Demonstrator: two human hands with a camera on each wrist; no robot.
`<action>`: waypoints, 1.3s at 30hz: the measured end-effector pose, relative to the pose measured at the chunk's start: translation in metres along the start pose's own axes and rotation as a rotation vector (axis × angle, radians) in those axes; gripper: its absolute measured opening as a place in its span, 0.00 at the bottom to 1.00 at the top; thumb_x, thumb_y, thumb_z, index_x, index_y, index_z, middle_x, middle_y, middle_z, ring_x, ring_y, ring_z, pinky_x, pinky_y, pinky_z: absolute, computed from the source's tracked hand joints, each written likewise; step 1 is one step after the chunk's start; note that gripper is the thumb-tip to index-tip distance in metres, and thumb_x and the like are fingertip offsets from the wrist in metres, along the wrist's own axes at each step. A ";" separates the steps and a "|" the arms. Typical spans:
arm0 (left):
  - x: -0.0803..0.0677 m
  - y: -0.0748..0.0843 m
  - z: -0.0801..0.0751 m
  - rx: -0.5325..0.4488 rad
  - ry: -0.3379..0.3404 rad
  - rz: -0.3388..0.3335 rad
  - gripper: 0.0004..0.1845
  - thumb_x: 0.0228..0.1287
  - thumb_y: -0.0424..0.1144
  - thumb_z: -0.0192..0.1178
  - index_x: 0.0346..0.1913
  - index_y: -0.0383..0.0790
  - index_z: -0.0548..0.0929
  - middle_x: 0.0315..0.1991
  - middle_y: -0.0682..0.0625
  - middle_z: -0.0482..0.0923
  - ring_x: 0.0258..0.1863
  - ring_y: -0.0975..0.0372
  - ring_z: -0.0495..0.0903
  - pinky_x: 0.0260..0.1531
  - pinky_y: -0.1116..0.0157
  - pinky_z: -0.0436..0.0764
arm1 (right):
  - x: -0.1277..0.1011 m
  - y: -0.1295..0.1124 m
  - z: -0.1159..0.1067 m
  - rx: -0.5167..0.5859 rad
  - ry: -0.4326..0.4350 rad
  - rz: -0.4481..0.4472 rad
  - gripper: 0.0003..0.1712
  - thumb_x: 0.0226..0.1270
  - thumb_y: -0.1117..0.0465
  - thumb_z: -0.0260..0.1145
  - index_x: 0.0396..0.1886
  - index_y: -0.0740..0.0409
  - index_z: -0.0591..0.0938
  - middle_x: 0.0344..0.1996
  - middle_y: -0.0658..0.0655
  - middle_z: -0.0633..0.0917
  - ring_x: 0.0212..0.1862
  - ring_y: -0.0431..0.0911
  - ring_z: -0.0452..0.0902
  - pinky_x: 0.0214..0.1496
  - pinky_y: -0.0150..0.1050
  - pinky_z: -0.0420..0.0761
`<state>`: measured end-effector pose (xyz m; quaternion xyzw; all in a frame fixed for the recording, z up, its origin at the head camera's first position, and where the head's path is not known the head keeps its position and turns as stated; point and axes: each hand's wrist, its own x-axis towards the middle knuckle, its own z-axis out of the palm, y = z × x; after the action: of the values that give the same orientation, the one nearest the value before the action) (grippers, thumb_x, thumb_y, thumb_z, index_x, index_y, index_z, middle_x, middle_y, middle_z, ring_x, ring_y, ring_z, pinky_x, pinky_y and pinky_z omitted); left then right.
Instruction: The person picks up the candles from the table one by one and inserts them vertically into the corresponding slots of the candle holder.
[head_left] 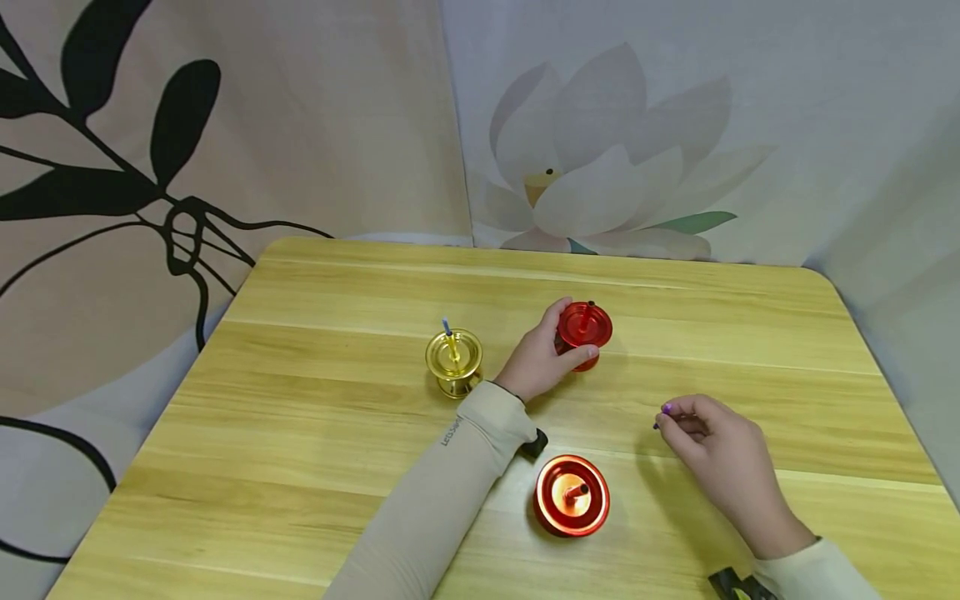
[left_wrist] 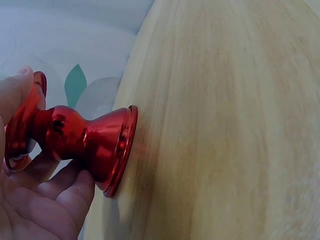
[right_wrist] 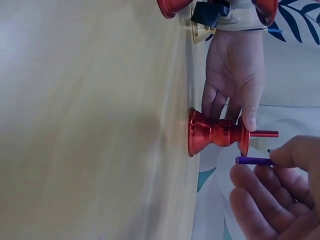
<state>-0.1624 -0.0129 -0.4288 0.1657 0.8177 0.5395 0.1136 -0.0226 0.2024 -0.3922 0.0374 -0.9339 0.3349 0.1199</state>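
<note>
My left hand [head_left: 534, 360] grips a shiny red metal candle holder [head_left: 582, 322] at the middle of the table, thumb near its top dish and fingers round its waist. The holder's flared base [left_wrist: 119, 150] meets the tabletop, and a thin red stem [right_wrist: 264, 134] rises from its dish. Lower and to the right, my right hand [head_left: 723, 467] pinches a short, thin purple stick [right_wrist: 254, 161] between thumb and finger. In the right wrist view the stick is close to the dish of the holder, with its rear end hidden by the thumb.
A gold candle holder [head_left: 454, 357] stands left of my left hand, its yellow stem topped by a blue piece [head_left: 447, 327]. Another red candle holder [head_left: 572, 500] stands nearer me, between my forearms. The wooden table [head_left: 315, 367] ends at a printed cloth backdrop [head_left: 360, 108].
</note>
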 end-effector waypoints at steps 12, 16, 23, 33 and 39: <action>0.000 0.001 -0.001 0.015 -0.003 -0.008 0.46 0.67 0.49 0.68 0.79 0.44 0.53 0.69 0.46 0.71 0.66 0.59 0.73 0.64 0.64 0.73 | 0.022 -0.014 0.007 0.023 -0.027 0.002 0.02 0.65 0.62 0.71 0.36 0.55 0.85 0.33 0.48 0.89 0.33 0.41 0.86 0.31 0.27 0.81; 0.000 -0.001 0.000 0.029 0.001 -0.007 0.45 0.67 0.49 0.67 0.79 0.45 0.53 0.69 0.46 0.71 0.66 0.59 0.73 0.64 0.64 0.73 | 0.029 -0.020 0.011 0.034 -0.034 -0.002 0.02 0.66 0.62 0.70 0.36 0.54 0.85 0.33 0.48 0.88 0.33 0.42 0.86 0.31 0.30 0.81; 0.000 -0.002 0.000 0.027 0.006 0.001 0.45 0.67 0.49 0.67 0.79 0.44 0.54 0.69 0.45 0.72 0.65 0.58 0.74 0.64 0.63 0.73 | 0.041 -0.030 0.015 0.049 -0.034 -0.005 0.01 0.66 0.62 0.69 0.37 0.54 0.85 0.36 0.50 0.88 0.35 0.44 0.87 0.34 0.32 0.82; 0.000 -0.002 0.001 0.043 0.009 0.019 0.45 0.67 0.49 0.67 0.79 0.43 0.54 0.68 0.45 0.72 0.65 0.58 0.75 0.64 0.62 0.73 | 0.057 -0.034 0.018 0.032 -0.028 -0.027 0.03 0.67 0.62 0.69 0.37 0.56 0.85 0.34 0.52 0.89 0.33 0.46 0.87 0.32 0.33 0.81; 0.000 -0.001 0.000 0.050 0.009 0.019 0.45 0.67 0.49 0.67 0.79 0.42 0.54 0.67 0.44 0.73 0.64 0.58 0.75 0.63 0.62 0.74 | 0.065 -0.036 0.019 0.028 -0.038 -0.022 0.04 0.68 0.61 0.69 0.38 0.57 0.85 0.35 0.54 0.88 0.34 0.47 0.87 0.32 0.35 0.82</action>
<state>-0.1623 -0.0133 -0.4303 0.1739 0.8298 0.5207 0.1006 -0.0835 0.1630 -0.3683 0.0556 -0.9307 0.3460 0.1052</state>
